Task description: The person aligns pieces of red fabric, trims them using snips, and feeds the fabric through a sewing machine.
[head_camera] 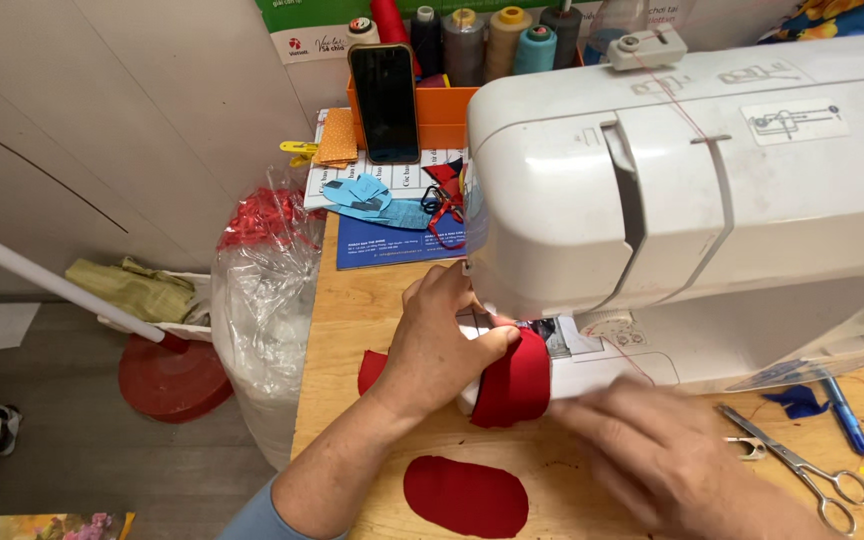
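- Red fabric piece [514, 385] is held at the middle of the frame, curled around the free arm of the white sewing machine [692, 190], just under the needle area.
- It is pinched by the left hand [442, 345], whose thumb is pressed on top of the cloth while the fingers are tucked toward the machine; that grip is pressed together on the fabric.
- The right hand [652, 450] is seen at the lower right, blurred, laid just beside the cloth's right edge; whether its grip is spread or closed cannot be told.
- As for progress, the cloth is judged to be placed at the needle, but no finished seam can be made out.
- A separate oval red cutout [465, 495] is left lying on the wooden surface [352, 320] at the lower middle, apparently unsewn; another red scrap [372, 370] is partly covered by the left wrist.
- Scissors [802, 470] and a blue pen [845, 415] are seen at the lower right.
- At the upper middle, a dark phone [384, 102] is propped before thread cones [497, 42].
- The needle and presser foot are hidden by the hand and the machine head.
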